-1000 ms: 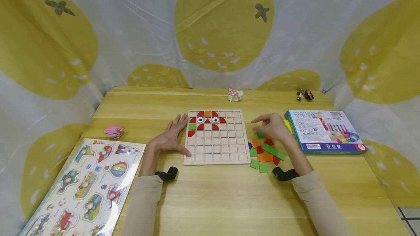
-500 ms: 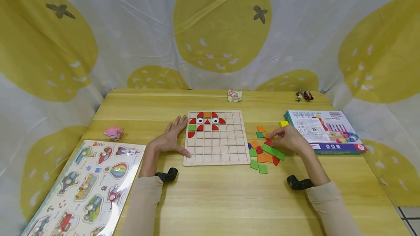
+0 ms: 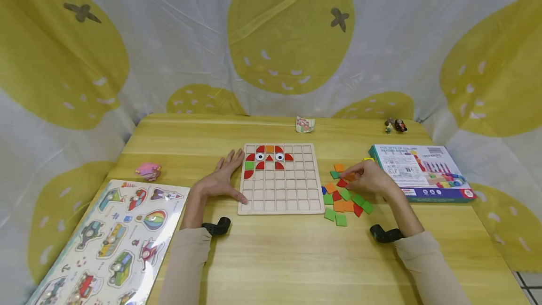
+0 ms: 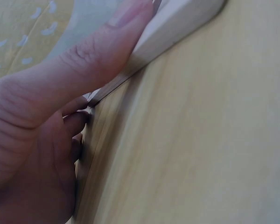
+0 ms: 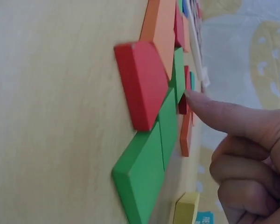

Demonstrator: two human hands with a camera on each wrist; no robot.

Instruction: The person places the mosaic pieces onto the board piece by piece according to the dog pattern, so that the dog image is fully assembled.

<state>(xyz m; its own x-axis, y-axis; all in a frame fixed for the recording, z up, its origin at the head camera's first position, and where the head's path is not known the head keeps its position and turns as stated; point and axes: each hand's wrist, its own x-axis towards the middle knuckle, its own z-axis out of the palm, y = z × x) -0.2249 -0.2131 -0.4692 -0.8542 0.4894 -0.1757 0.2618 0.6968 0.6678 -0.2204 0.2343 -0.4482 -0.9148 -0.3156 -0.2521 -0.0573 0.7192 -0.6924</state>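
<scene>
My left hand point(image 3: 219, 182) lies with fingers spread along the left edge of a square wooden grid board point(image 3: 281, 194). Its thumb rests on the board's lower left corner. Red curved pieces, an orange square, a green square and two eye tiles point(image 3: 260, 156) fill cells in the upper left. Right of the board, my right hand point(image 3: 367, 178) reaches into a loose pile of coloured tiles, index fingertip at a teal tile point(image 3: 334, 174). Beside a red tile point(image 3: 341, 183) is the thumb point(image 5: 200, 100); whether it grips anything I cannot tell. The other fingers point(image 5: 242, 182) are curled.
A boxed bead set point(image 3: 423, 173) lies right of the pile, a yellow block point(image 5: 186, 208) near it. Left is a picture puzzle board point(image 3: 106, 239) with a pink toy point(image 3: 148, 171) behind it. A patterned card point(image 3: 305, 124) and small figurines point(image 3: 400, 125) stand at the back.
My right hand has moved from beside the board rightward and down into the tile pile. The green tiles that lay in a row are now spread apart. My left hand has stayed put.
</scene>
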